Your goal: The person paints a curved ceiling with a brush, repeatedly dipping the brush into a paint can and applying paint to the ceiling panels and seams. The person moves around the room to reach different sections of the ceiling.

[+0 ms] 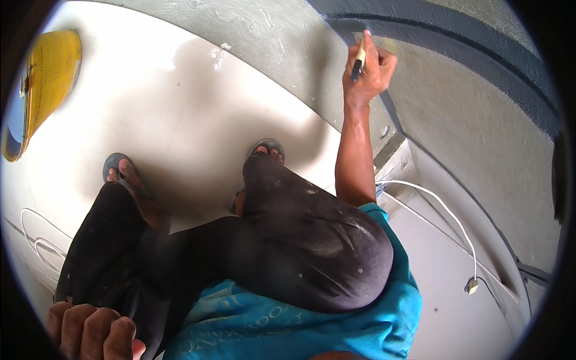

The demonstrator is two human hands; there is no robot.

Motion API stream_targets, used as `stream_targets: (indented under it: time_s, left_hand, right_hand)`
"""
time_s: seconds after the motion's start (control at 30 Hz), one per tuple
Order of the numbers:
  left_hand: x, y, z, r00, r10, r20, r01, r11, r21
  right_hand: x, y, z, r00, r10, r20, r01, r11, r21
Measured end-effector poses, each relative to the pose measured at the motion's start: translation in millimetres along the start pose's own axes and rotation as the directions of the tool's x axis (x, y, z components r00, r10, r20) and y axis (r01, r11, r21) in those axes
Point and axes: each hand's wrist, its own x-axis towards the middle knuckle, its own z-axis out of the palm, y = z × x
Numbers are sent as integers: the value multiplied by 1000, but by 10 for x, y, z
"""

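We're edging, it seems: right hand [373, 73] pinches a cream-handled tool [360, 60] (brush, probably) at the dark band [414, 33]; left hand [93, 333], curled, apparently empty, well apart from it. Next calls for steady strokes.

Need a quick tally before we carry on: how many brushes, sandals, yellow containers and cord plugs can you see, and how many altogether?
Brush in the right hand: 1
Sandals on the feet: 2
Yellow container: 1
Cord plug: 1
Total: 5
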Motion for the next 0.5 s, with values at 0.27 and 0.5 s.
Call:
stream_targets:
  time_s: [0.27, 0.5]
  left_hand:
    - [-37, -41, 17, 1000, -16, 7, 17, 999, -30]
    - [-70, -64, 19, 1000, -4, 0, 4, 999, -33]
  right_hand:
    - [47, -115, 60, 999, 10, 40, -9, 999, -45]
    - [29, -124, 82, 998, 11, 59, -8, 999, -40]
